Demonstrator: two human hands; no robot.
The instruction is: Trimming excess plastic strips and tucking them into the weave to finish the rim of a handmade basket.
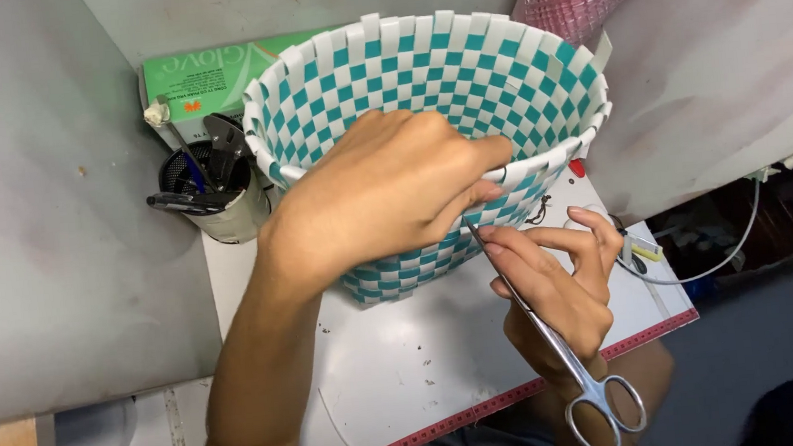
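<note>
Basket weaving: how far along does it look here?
The woven basket has its teal and white walls fully checkered. In hand: the left hand pinches a strip at the near rim while the right hand holds the scissors, tips at that spot. Left: white strip ends stick up around the rim, untrimmed.

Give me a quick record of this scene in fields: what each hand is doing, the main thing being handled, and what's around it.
Left hand: grips the rim of the woven basket, fingers pinching a strip
Right hand: holds scissors, tips up at the rim, loops hanging below the wrist
Basket: teal and white checked weave, tilted on the white table
Nearby: mesh tool cup, green box
</note>
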